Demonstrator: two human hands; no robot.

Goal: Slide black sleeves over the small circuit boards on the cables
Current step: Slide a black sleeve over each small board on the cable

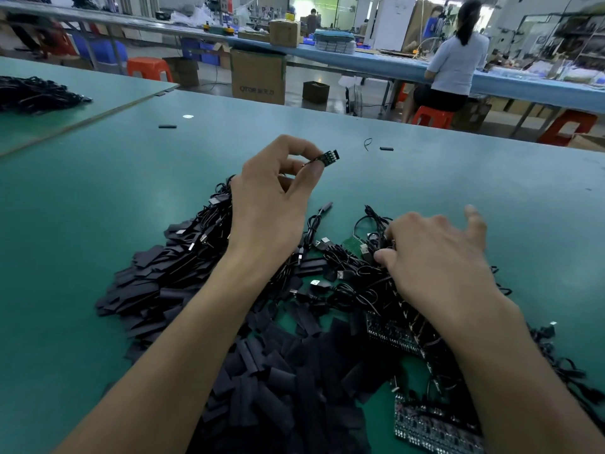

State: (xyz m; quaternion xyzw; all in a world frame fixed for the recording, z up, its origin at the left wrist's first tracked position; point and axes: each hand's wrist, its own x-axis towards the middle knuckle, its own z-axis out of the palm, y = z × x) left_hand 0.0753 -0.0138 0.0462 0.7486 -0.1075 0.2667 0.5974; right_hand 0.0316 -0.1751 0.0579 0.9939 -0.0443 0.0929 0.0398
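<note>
Head view showed the left hand [268,204] lifted above the heap. Its thumb and forefinger pinched a small circuit board [328,157] by one end, toward 12 o'clock over the table [98,224]. The right hand [432,257] lay on the tangled cables [343,290] at 3 o'clock, fingers spread and dug in; whether they held anything, I could not tell. The black sleeves [262,371] were piled at 6 o'clock. I judged the pinch to be thin: a tug from a caught cable could twist the board out, or a sleeve could snag on its corner.
</note>
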